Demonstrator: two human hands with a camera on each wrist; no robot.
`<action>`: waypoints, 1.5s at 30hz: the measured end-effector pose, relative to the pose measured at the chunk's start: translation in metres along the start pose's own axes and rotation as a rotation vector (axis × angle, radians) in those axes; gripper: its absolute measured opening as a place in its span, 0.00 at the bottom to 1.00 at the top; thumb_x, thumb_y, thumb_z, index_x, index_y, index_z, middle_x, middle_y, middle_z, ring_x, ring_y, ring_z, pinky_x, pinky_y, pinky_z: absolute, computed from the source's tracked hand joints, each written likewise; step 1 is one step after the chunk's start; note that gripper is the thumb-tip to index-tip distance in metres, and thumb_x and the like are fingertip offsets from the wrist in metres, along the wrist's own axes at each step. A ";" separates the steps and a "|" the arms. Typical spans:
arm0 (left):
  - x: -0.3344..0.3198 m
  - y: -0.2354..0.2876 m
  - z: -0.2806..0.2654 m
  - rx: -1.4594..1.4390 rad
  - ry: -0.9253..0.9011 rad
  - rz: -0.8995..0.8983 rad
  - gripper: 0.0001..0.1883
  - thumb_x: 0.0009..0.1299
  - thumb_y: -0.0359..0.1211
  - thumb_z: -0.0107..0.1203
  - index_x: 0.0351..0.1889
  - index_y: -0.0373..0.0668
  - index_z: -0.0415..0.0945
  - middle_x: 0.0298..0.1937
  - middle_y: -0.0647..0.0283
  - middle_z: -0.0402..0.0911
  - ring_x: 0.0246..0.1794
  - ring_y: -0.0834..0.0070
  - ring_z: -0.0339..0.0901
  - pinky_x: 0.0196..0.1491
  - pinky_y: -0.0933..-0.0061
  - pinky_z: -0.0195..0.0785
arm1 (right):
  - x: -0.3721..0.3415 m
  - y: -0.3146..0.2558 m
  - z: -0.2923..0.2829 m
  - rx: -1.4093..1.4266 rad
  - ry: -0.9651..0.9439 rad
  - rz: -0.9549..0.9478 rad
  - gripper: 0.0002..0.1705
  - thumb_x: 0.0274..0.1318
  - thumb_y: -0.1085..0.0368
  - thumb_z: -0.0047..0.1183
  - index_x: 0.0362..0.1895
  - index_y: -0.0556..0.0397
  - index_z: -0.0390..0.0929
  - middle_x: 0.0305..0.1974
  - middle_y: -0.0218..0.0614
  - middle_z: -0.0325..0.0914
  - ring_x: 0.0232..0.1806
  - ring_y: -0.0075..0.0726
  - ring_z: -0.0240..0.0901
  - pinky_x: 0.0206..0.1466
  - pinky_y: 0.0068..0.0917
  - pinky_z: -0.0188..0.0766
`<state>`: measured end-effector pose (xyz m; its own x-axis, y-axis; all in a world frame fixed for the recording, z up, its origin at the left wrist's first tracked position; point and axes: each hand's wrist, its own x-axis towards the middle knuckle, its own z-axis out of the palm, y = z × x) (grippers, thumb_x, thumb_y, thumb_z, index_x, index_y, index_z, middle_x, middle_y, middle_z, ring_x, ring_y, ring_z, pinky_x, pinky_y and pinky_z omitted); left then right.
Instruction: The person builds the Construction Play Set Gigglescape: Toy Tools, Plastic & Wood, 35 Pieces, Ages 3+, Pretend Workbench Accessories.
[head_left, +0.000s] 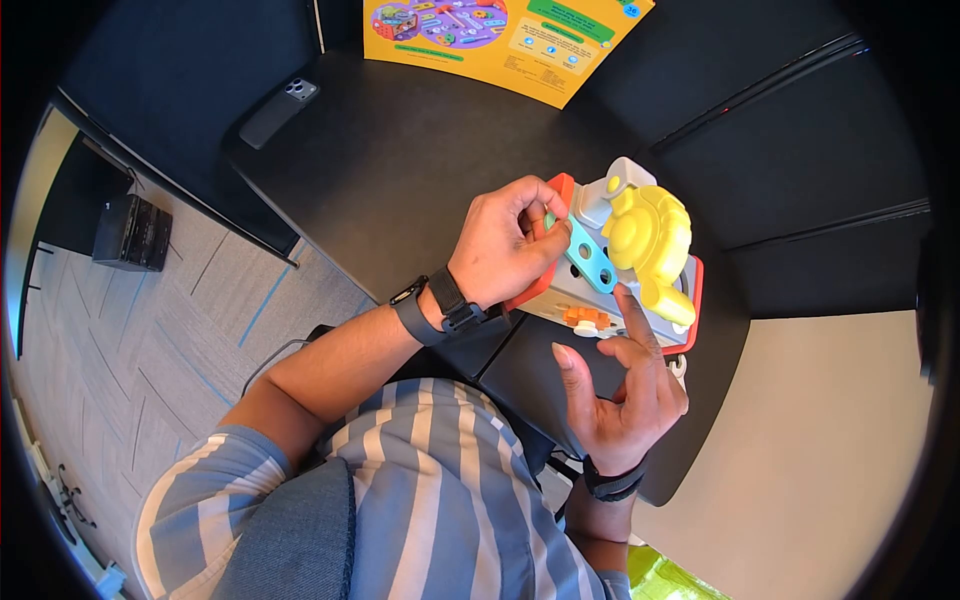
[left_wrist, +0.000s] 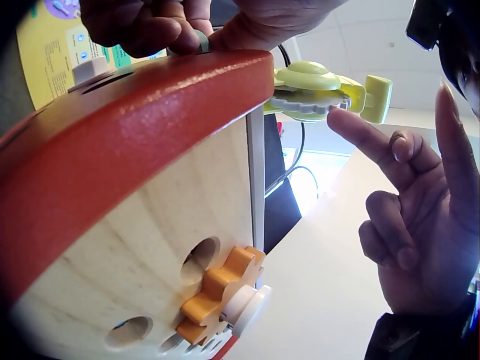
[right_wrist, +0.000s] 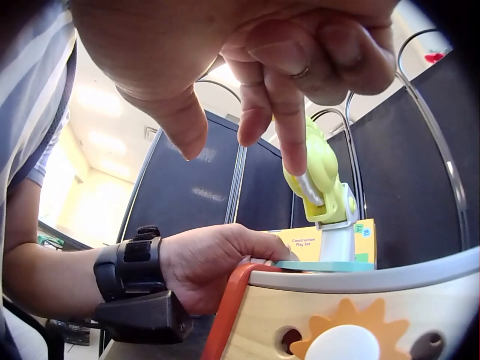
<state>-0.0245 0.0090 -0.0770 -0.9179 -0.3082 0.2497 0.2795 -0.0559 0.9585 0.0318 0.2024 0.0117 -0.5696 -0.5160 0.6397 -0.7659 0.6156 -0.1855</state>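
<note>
My left hand [head_left: 508, 240] pinches one end of a teal strip with holes [head_left: 584, 252] that lies along the top of a wooden toy toolbox [left_wrist: 150, 225] with red ends. In the left wrist view, a bit of teal shows between thumb and fingers. A yellow toy circular saw [head_left: 648, 235] with a grey toothed disc [left_wrist: 311, 103] stands beside the strip on a grey post [right_wrist: 337, 244]. My right hand [head_left: 632, 395] holds nothing. Its index finger reaches out to the strip's near end, close under the saw, while the other fingers bend loosely.
An orange gear [right_wrist: 352, 330] with a white knob [left_wrist: 247, 309] sits on the box's side, among round holes. At the back of the black table [head_left: 390, 160] stands a yellow printed box [head_left: 500, 50]. A phone [head_left: 280, 112] lies near the left edge. Dark partition panels [head_left: 790, 130] rise behind.
</note>
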 end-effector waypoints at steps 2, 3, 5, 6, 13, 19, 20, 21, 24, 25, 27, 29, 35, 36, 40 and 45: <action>0.000 -0.001 0.000 0.006 -0.013 0.006 0.05 0.74 0.26 0.68 0.43 0.41 0.81 0.25 0.80 0.74 0.24 0.95 0.66 0.29 0.85 0.61 | 0.000 0.000 0.001 0.008 -0.001 0.009 0.26 0.55 0.52 0.82 0.36 0.52 0.75 0.56 0.50 0.91 0.13 0.16 0.50 0.19 0.18 0.48; 0.000 -0.001 0.000 0.003 -0.014 0.006 0.05 0.74 0.26 0.68 0.43 0.41 0.81 0.25 0.80 0.74 0.24 0.95 0.66 0.29 0.85 0.61 | 0.000 0.000 0.001 0.012 0.000 0.014 0.26 0.55 0.52 0.82 0.36 0.52 0.75 0.56 0.50 0.91 0.13 0.16 0.50 0.19 0.18 0.48; 0.000 -0.002 0.000 -0.001 -0.016 0.005 0.05 0.74 0.26 0.68 0.43 0.41 0.81 0.25 0.80 0.74 0.24 0.95 0.66 0.29 0.85 0.61 | 0.000 0.000 0.001 0.020 0.000 0.016 0.26 0.55 0.53 0.82 0.35 0.52 0.76 0.56 0.51 0.91 0.13 0.16 0.50 0.19 0.18 0.48; 0.000 -0.002 0.000 -0.002 -0.015 0.007 0.05 0.74 0.26 0.68 0.43 0.41 0.81 0.25 0.80 0.74 0.24 0.95 0.66 0.29 0.85 0.60 | 0.000 0.000 0.000 0.022 0.000 0.015 0.25 0.55 0.53 0.82 0.35 0.52 0.76 0.56 0.51 0.91 0.13 0.16 0.50 0.19 0.18 0.48; -0.001 -0.002 -0.002 -0.025 -0.036 -0.024 0.06 0.76 0.25 0.67 0.45 0.42 0.81 0.27 0.80 0.73 0.26 0.95 0.65 0.30 0.86 0.59 | -0.015 -0.006 -0.011 0.119 0.049 0.083 0.23 0.54 0.54 0.82 0.33 0.52 0.79 0.44 0.50 0.92 0.29 0.43 0.87 0.30 0.26 0.76; -0.051 0.035 -0.018 -0.116 -0.157 0.051 0.15 0.76 0.24 0.67 0.57 0.38 0.75 0.33 0.74 0.78 0.30 0.93 0.68 0.34 0.84 0.60 | -0.049 0.004 -0.004 0.074 0.036 0.100 0.20 0.49 0.58 0.84 0.35 0.49 0.84 0.51 0.42 0.91 0.32 0.40 0.84 0.34 0.29 0.77; -0.064 0.047 -0.018 -0.122 -0.178 0.085 0.16 0.75 0.23 0.68 0.56 0.36 0.75 0.34 0.72 0.80 0.31 0.91 0.72 0.36 0.84 0.65 | -0.054 0.002 -0.006 0.062 0.041 0.091 0.21 0.48 0.55 0.84 0.41 0.49 0.87 0.57 0.40 0.89 0.36 0.40 0.82 0.37 0.29 0.77; -0.076 0.048 -0.022 -0.071 -0.237 0.146 0.17 0.74 0.21 0.69 0.56 0.34 0.75 0.33 0.70 0.80 0.31 0.88 0.75 0.36 0.82 0.70 | -0.057 -0.002 -0.010 0.041 -0.004 0.099 0.24 0.49 0.53 0.82 0.46 0.50 0.89 0.58 0.39 0.88 0.40 0.39 0.82 0.42 0.30 0.80; -0.104 0.045 -0.024 -0.003 -0.347 0.224 0.19 0.71 0.22 0.73 0.53 0.34 0.74 0.36 0.63 0.83 0.31 0.83 0.78 0.35 0.79 0.73 | -0.070 -0.009 -0.013 0.154 -0.031 0.149 0.27 0.51 0.54 0.80 0.53 0.54 0.89 0.56 0.36 0.88 0.42 0.39 0.82 0.47 0.33 0.83; -0.108 0.045 -0.024 0.055 -0.374 0.261 0.20 0.70 0.22 0.73 0.54 0.34 0.73 0.37 0.61 0.83 0.33 0.81 0.80 0.36 0.78 0.74 | -0.073 -0.010 -0.014 0.193 -0.045 0.163 0.28 0.52 0.55 0.79 0.55 0.55 0.89 0.55 0.36 0.88 0.43 0.39 0.82 0.48 0.34 0.83; -0.111 0.038 -0.020 0.030 -0.412 0.243 0.21 0.70 0.23 0.73 0.56 0.35 0.73 0.37 0.61 0.83 0.34 0.80 0.79 0.38 0.77 0.74 | -0.088 -0.011 -0.009 0.207 -0.026 0.193 0.29 0.53 0.57 0.78 0.56 0.58 0.88 0.51 0.36 0.88 0.43 0.38 0.83 0.46 0.33 0.83; -0.115 0.026 -0.021 0.075 -0.472 0.242 0.24 0.70 0.24 0.74 0.58 0.36 0.71 0.37 0.61 0.83 0.34 0.79 0.79 0.39 0.77 0.73 | -0.096 -0.008 -0.013 0.180 -0.025 0.226 0.27 0.54 0.60 0.77 0.56 0.58 0.88 0.49 0.37 0.88 0.42 0.38 0.83 0.45 0.34 0.84; -0.105 0.025 -0.029 0.085 -0.559 0.207 0.34 0.74 0.40 0.72 0.68 0.36 0.62 0.35 0.59 0.81 0.34 0.75 0.77 0.42 0.74 0.71 | -0.130 0.055 -0.061 -0.026 0.000 0.440 0.26 0.50 0.60 0.80 0.53 0.58 0.89 0.46 0.41 0.89 0.43 0.46 0.86 0.45 0.38 0.84; -0.105 0.021 -0.033 0.017 -0.485 0.162 0.36 0.72 0.41 0.74 0.67 0.37 0.63 0.35 0.60 0.81 0.34 0.75 0.77 0.43 0.74 0.70 | -0.139 0.074 -0.070 -0.101 0.024 0.499 0.24 0.51 0.60 0.79 0.51 0.56 0.89 0.47 0.40 0.88 0.44 0.48 0.86 0.46 0.40 0.84; -0.094 0.023 -0.032 -0.023 -0.358 0.133 0.34 0.74 0.43 0.72 0.67 0.36 0.64 0.34 0.60 0.81 0.34 0.76 0.76 0.43 0.74 0.69 | -0.189 0.154 -0.091 -0.168 -0.067 0.798 0.23 0.50 0.59 0.78 0.50 0.52 0.90 0.49 0.40 0.86 0.47 0.54 0.85 0.50 0.44 0.83; -0.080 0.022 -0.036 0.005 -0.286 0.165 0.31 0.78 0.41 0.68 0.68 0.35 0.64 0.35 0.61 0.80 0.33 0.80 0.74 0.40 0.79 0.68 | -0.221 0.200 -0.085 -0.201 -0.309 0.989 0.24 0.50 0.58 0.78 0.50 0.52 0.90 0.51 0.41 0.86 0.49 0.54 0.85 0.52 0.42 0.82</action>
<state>0.0658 -0.0020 -0.0812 -0.9024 -0.0331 0.4295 0.4303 -0.0229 0.9024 0.0301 0.4899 -0.1036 -0.9863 0.1575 0.0483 0.1282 0.9178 -0.3759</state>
